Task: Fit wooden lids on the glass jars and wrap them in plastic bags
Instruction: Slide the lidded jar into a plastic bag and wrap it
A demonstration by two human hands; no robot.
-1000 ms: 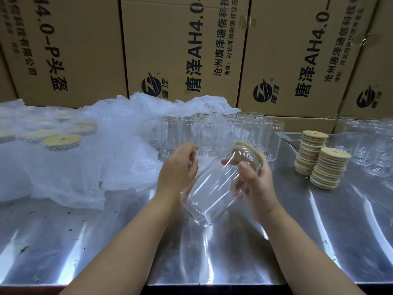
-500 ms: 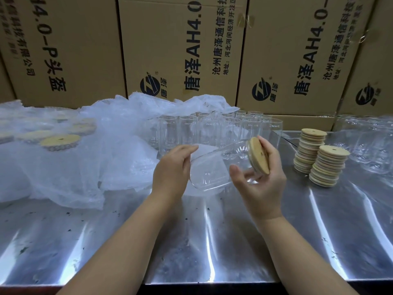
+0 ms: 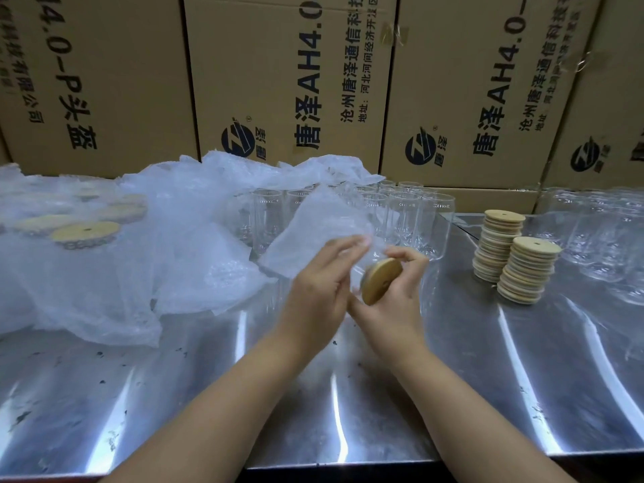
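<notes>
Jar [image 3: 355,273] has swung its lid [image 3: 381,280] toward the camera, far end now sleeved in a bag [image 3: 313,231]
Right hand [image 3: 393,301] grips the lid; left hand [image 3: 320,291], fingers nearly straight, lies along the bagged side; jar axis runs away-left, above the table [image 3: 488,378]

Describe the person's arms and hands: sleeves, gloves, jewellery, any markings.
The left forearm and right forearm are bare as far as the frame shows; no sleeve edge is in view. The left hand and right hand wear no gloves. No watch, bracelet or ring shows, though the fingers are somewhat blurred.
</notes>
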